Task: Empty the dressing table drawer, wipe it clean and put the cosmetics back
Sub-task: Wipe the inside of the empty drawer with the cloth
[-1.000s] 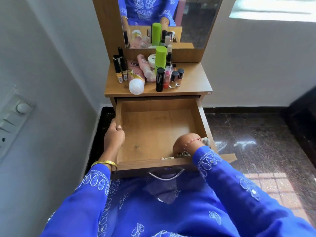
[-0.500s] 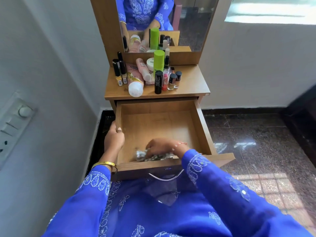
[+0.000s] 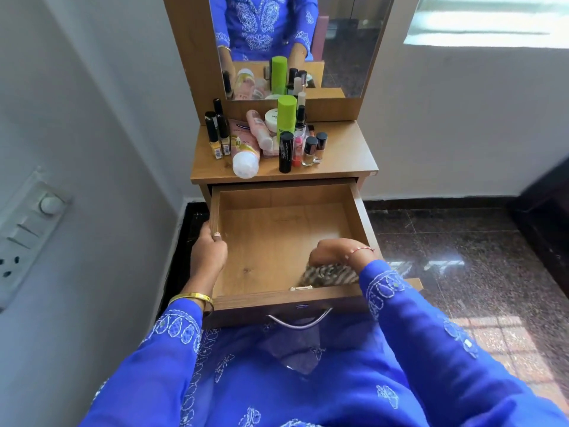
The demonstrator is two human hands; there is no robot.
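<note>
Our drawer [image 3: 286,241] is pulled fully out below the counter [image 3: 338,161] and holds nothing but the cloth [image 3: 331,274], a striped rag bunched against the inside of the front panel, toward the right corner. Half a second ago the cloth sat near the middle of that front edge; a second ago it was at the far right. So we are sweeping it back and forth along the front strip, which tells us we are mid-wipe: emptying looks done, and the floor of the drawer further back may or may not have been covered already.

Our right hand [image 3: 334,251] is on top of the cloth with knuckles raised and fingers curled down into it, the grip clenched on the fabric as far as we can tell, since the fingertips are hidden beneath the hand. The wrist bends down over the drawer front, forearm coming in from the right. Our left hand [image 3: 209,251] grasps the drawer's left wall, thumb inside and fingers outside, and has not shifted, steadying the drawer.

The cosmetics [image 3: 268,140] stand and lie clustered on the counter in front of the mirror [image 3: 338,41], waiting to go back.
</note>
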